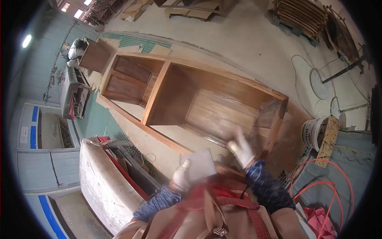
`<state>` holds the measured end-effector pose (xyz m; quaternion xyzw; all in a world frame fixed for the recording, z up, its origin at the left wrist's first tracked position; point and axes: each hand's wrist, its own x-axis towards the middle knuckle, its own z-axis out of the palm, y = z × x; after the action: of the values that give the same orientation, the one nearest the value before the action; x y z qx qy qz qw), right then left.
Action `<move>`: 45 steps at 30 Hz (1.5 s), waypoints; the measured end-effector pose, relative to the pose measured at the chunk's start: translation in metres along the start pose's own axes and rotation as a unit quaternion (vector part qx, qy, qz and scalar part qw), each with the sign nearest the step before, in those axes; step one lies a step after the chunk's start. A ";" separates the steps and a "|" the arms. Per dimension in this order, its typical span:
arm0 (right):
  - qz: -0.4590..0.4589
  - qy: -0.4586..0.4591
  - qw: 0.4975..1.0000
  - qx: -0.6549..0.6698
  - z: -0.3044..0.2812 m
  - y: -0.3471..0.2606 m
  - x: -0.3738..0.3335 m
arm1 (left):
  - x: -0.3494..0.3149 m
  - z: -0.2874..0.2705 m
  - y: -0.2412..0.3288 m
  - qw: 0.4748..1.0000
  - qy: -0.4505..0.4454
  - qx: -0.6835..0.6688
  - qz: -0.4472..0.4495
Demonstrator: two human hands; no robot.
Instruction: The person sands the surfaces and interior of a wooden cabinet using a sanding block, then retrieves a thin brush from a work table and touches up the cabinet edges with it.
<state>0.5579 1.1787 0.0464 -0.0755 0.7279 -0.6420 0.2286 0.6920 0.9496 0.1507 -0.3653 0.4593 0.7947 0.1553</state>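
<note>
My left hand (182, 176), in a white glove, is closed on the edge of a flat grey sheet (201, 164) that looks like sandpaper. In front of my body the sheet lies close to the cabinet's near edge. My right hand (242, 152), also gloved and blurred by motion, is over the near right part of a brown wooden cabinet frame (156, 93). Its fingers look stretched and apart, with nothing visible in them. The cabinet lies on its back, with a large compartment at right and smaller ones at left; an upright board (172, 95) divides them.
Right of me stand a white bucket (312, 133), a speckled board (327, 141) and a looped orange hose (333, 191). A pale covered bench (101, 187) is at left. Far left, another person (76, 51) bends by a wooden panel (94, 56). Stacked wood frames (300, 18) stand at back right.
</note>
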 end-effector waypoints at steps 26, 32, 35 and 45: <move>-0.061 0.306 0.948 0.065 0.297 -0.004 0.317 | 0.348 -0.214 0.283 0.621 -0.043 0.639 0.452; -0.169 0.248 0.924 0.237 0.352 0.035 0.450 | 0.397 -0.217 0.288 0.542 -0.112 0.667 0.500; -0.236 0.322 0.914 0.071 0.360 0.084 0.483 | 0.395 -0.211 0.289 0.545 -0.131 0.683 0.469; 0.034 0.386 0.878 0.282 0.373 0.223 0.527 | 0.395 -0.207 0.287 0.498 -0.105 0.754 0.415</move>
<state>0.2932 0.6667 -0.3203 0.2708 0.5486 -0.7902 -0.0367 0.3454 0.5882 -0.0224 0.2090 0.9633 0.1525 0.0716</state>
